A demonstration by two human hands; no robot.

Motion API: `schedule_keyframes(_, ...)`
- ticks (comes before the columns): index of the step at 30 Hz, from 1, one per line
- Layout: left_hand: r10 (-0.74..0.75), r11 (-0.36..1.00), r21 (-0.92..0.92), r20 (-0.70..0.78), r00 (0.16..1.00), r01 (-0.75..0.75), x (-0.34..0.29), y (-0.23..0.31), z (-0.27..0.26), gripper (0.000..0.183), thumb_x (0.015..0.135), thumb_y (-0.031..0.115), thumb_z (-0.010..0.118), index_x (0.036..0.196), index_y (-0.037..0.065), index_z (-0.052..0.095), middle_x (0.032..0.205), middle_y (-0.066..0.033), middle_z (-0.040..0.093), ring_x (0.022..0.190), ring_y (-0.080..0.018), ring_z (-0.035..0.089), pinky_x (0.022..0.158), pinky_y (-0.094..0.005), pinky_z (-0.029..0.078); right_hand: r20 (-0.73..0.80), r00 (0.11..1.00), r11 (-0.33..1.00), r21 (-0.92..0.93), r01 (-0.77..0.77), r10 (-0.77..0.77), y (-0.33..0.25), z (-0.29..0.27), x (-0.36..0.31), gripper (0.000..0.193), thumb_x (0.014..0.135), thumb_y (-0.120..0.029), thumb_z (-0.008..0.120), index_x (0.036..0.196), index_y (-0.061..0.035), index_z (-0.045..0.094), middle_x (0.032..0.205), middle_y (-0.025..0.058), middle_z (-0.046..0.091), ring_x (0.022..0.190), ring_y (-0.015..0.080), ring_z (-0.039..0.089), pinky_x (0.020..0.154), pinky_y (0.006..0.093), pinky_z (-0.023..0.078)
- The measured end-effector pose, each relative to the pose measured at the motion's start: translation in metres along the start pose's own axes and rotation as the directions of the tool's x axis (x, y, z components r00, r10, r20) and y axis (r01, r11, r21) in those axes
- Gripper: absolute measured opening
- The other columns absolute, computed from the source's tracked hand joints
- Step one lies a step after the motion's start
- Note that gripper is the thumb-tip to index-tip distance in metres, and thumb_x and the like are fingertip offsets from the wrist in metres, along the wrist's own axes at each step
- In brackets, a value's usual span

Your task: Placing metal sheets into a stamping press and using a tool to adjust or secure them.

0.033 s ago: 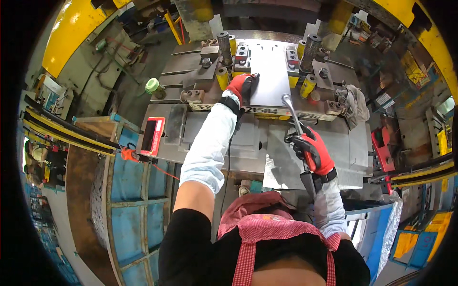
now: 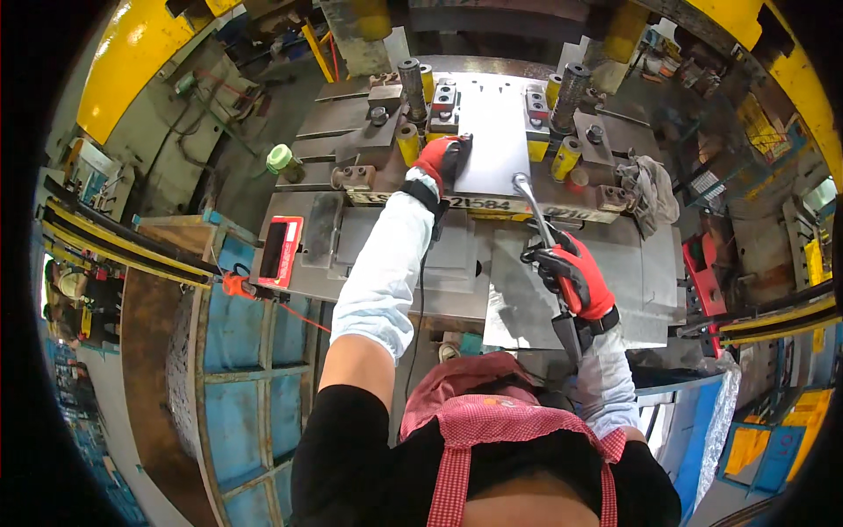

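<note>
A bright flat metal sheet (image 2: pixel 493 145) lies on the press die, between its upright posts. At the sheet's left edge is my left hand (image 2: pixel 443 161), in a red and black glove. Its fingers are closed on that edge, though the fingertips are partly hidden. My right hand (image 2: pixel 575 277), gloved the same way, is wrapped round a long tool (image 2: pixel 537 213) with a metal shaft, a red grip and a round head. The round head rests at the sheet's near right corner.
Dark guide posts (image 2: pixel 569 86) and yellow cylinders (image 2: pixel 566 160) stand on both sides of the sheet. A grey rag (image 2: pixel 652 193) hangs at the right. Thin metal sheets (image 2: pixel 580 303) lie on the near table, with a red-framed box (image 2: pixel 283 252) to the left.
The metal sheet has shifted slightly to the left. Both my hands and the tool's round head have moved left with it by about the same small amount.
</note>
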State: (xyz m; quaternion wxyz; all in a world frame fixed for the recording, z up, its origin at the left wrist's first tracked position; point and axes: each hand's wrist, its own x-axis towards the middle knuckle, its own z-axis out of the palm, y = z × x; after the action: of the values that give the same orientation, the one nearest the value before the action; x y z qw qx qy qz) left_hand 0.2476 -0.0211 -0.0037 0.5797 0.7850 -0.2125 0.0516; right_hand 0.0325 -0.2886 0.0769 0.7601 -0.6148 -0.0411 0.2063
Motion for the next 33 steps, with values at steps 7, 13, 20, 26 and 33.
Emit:
schedule_keyframes(7, -0.282, 0.256, -0.934, 0.176, 0.943, 0.25, -0.098, 0.066, 0.055, 0.04, 0.091, 0.035, 0.043, 0.125, 0.015, 0.043, 0.103, -0.0129, 0.059, 0.083, -0.0239, 0.062, 0.069, -0.0373, 0.051, -0.029, 1.0, 0.999, 0.039, 0.003, -0.002, -0.001, -0.003, 0.004, 0.035, 0.082, -0.016, 0.057, 0.114, -0.0038, 0.05, 0.066, -0.0026, 0.05, 0.051, 0.003, 0.041, 0.044, 0.0175, 0.03)
schedule_keyframes(13, -0.429, 0.278, -0.95, 0.012, 0.903, 0.145, -0.084, 0.057, 0.079, 0.039, 0.09, 0.03, 0.044, 0.098, -0.008, 0.05, 0.087, -0.0247, 0.061, 0.074, -0.0319, 0.063, 0.066, -0.0374, 0.054, 0.098, 0.958, 0.895, -0.343, 0.287, -0.27, 0.001, -0.01, 0.007, 0.02, 0.082, -0.015, 0.056, 0.097, -0.0019, 0.058, 0.067, -0.0025, 0.05, 0.051, 0.0032, 0.041, 0.044, 0.0178, 0.031)
schedule_keyframes(20, -0.486, 0.256, -0.963, -0.048, 0.873, 0.09, -0.076, 0.075, 0.093, 0.036, 0.089, 0.025, 0.044, 0.101, -0.009, 0.048, 0.087, -0.0243, 0.061, 0.073, -0.0334, 0.063, 0.066, -0.0392, 0.054, -0.006, 0.994, 0.989, -0.098, 0.107, -0.108, 0.007, -0.019, -0.013, 0.019, 0.081, -0.016, 0.058, 0.095, -0.0035, 0.058, 0.063, -0.0034, 0.047, 0.048, 0.0027, 0.04, 0.041, 0.0182, 0.029)
schedule_keyframes(26, -0.577, 0.219, -0.97, -0.045, 0.816, 0.102, -0.071, 0.087, 0.092, 0.04, 0.09, 0.03, 0.04, 0.104, -0.007, 0.046, 0.082, -0.0254, 0.059, 0.067, -0.0369, 0.061, 0.064, -0.0465, 0.052, -0.21, 0.977, 0.988, 0.142, 0.067, -0.036, 0.039, -0.059, -0.046, 0.036, 0.081, -0.016, 0.058, 0.116, -0.0076, 0.049, 0.069, 0.0, 0.057, 0.046, 0.0037, 0.041, 0.041, 0.0183, 0.033)
schedule_keyframes(33, -0.608, 0.228, -0.966, -0.042, 0.793, 0.124, -0.069, 0.076, 0.087, 0.033, 0.089, 0.028, 0.042, 0.101, -0.002, 0.047, 0.081, -0.0224, 0.06, 0.065, -0.0336, 0.061, 0.062, -0.0429, 0.054, -0.444, 0.896, 0.981, 0.161, 0.105, -0.023, 0.132, -0.142, -0.095, 0.053, 0.078, -0.011, 0.055, 0.129, -0.0108, 0.036, 0.073, 0.0053, 0.056, 0.048, 0.0103, 0.045, 0.042, 0.0238, 0.037)
